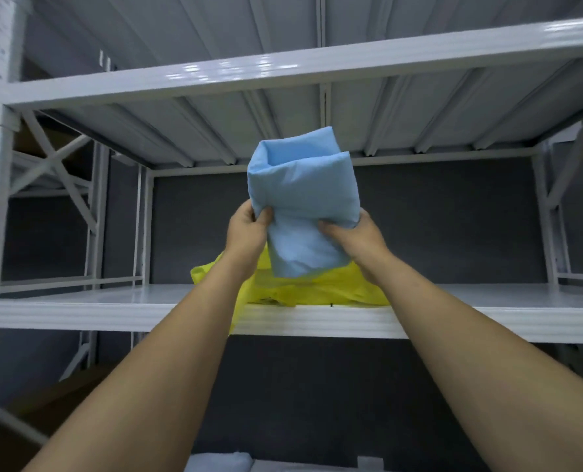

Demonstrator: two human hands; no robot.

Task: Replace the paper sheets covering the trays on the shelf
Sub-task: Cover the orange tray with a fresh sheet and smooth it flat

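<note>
A folded blue sheet point(303, 199) is held up in front of the middle level of a white metal shelf point(113, 311) and is gripped at its lower part from both sides. The left hand point(247, 233) is clenched on the left edge with the thumb pressed into the fold, and the right hand point(358, 238) is clenched on the right edge in the same way. The sheet is kept in several layers, with the upper fold standing open like a pocket, and it is not yet spread. Just below and behind it, a crumpled yellow sheet point(317, 287) is seen lying on the shelf board, with one corner hanging over the front rail beside the left forearm. Whether a tray lies under the yellow sheet cannot be told. The step in hand is judged to be the unfolding of the blue sheet as the new cover, with the replacement itself not yet made. For the next move, the folds would need to be pulled apart by drawing the hands away from each other. The yellow sheet would probably have to be cleared off before the blue one is laid flat. Care would be called for so that the thin material is not torn or caught on the rail. At the bottom edge of the view, pale items point(222, 461) on a lower level are glimpsed but cannot be identified.
</note>
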